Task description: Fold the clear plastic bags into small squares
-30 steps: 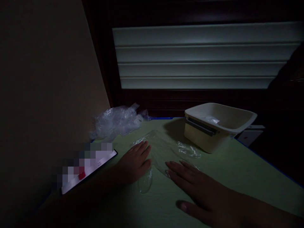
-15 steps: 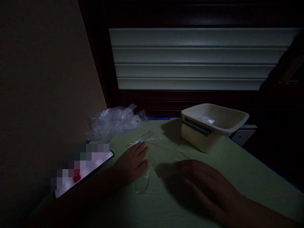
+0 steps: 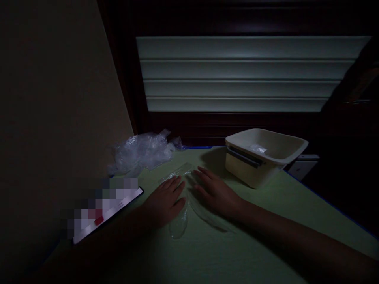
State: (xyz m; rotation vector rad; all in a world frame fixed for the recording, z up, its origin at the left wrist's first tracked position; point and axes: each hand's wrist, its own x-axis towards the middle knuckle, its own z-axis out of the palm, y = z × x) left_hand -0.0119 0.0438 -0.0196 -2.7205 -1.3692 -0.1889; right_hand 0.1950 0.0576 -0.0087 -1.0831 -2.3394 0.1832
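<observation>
A thin, clear disposable plastic glove (image 3: 179, 227) lies flat on the green tabletop (image 3: 204, 256), with a rounded, finger-like lobe toward me. My left hand (image 3: 162, 203) rests palm down on its left part, fingers stretched out. My right hand (image 3: 217, 193) is also palm down, fingers spread, over the film's right side; part of the film shows below its wrist. Both hands are open and grip nothing. Much of the film is hidden under them, and the dim light blurs its outline.
Crumpled clear plastic (image 3: 142, 152) is heaped at the back left by the wall. A cream bin (image 3: 242, 171) with a grey handle stands at the back right, some clear plastic inside. Behind it is a white box (image 3: 303, 167). A lit screen (image 3: 108, 215) lies at the left.
My right hand has moved left and away from me, coming close beside my left hand. The film's right part now lies nearer to me. My left hand has stayed in place.
</observation>
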